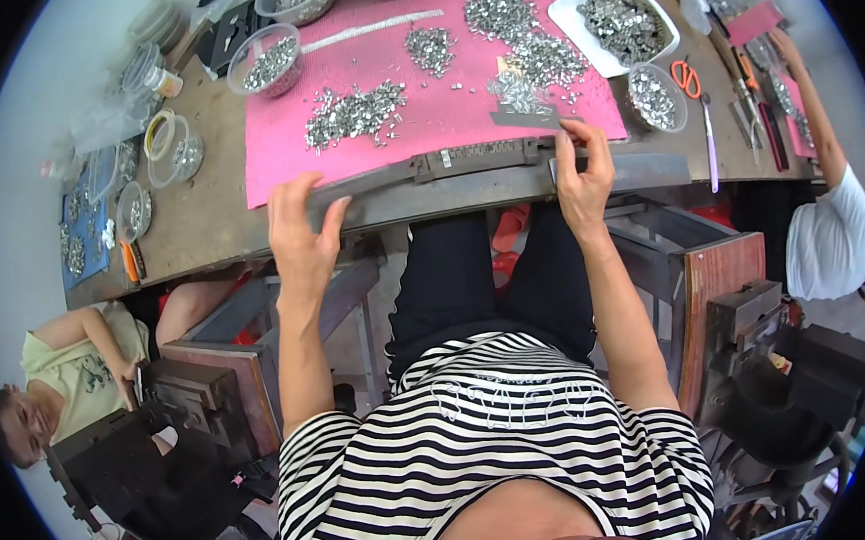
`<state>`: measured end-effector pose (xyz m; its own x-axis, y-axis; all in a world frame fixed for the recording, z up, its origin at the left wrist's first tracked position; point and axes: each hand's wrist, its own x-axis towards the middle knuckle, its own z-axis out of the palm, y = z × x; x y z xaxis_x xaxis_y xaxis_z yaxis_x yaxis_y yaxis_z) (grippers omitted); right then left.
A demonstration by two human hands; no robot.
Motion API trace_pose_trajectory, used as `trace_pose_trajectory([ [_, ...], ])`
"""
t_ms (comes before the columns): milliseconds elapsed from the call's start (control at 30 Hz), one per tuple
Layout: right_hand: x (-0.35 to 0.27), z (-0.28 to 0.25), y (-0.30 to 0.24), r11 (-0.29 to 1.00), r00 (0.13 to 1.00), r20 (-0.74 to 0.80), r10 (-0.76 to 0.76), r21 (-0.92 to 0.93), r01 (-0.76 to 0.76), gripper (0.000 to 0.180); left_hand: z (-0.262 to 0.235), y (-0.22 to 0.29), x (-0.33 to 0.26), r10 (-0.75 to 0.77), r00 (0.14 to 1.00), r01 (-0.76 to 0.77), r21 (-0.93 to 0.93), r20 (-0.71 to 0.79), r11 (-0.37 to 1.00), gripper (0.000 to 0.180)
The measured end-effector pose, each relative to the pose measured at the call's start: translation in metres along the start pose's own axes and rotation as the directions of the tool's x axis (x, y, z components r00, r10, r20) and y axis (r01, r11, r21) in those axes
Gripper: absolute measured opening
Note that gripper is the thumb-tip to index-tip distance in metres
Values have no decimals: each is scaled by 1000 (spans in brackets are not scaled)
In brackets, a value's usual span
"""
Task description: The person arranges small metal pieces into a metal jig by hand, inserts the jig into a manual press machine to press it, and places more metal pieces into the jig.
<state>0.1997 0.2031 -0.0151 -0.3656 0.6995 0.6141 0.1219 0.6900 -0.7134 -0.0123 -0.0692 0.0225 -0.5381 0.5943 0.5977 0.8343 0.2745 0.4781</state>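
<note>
Nearest me, my left hand [302, 233] curls its fingers over the left end of the long grey metal rail [466, 174] lying along the table's front edge, while my right hand [582, 177] pinches the rail's right part, thumb and fingers closed on it, so I judge the two-ended grip steadies it level. Just beyond, the pink mat [421, 83] carries heaps of small silver metal pieces [356, 113], within easy reach. Farther off stand a white tray [616, 23] and clear bowls [266, 60] of pieces, orange-handled scissors [684, 77] beside them.
</note>
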Motion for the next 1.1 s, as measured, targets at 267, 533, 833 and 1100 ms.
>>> trace_pose_trajectory([
  [267,2,5,-1,988,984,114,135,-89,-126,21,77,79,55,295,939,-206,-397,178,895,30],
  [533,7,-12,-27,973,971,176,162,138,-187,14,120,70,39,231,955,-244,50,187,969,39],
  [833,-32,-22,-32,979,969,228,97,155,-134,1,122,83,9,198,975,-188,-101,100,977,53],
  [1100,122,12,44,984,968,240,-67,-143,103,14,130,80,12,211,977,-209,-80,19,975,50],
])
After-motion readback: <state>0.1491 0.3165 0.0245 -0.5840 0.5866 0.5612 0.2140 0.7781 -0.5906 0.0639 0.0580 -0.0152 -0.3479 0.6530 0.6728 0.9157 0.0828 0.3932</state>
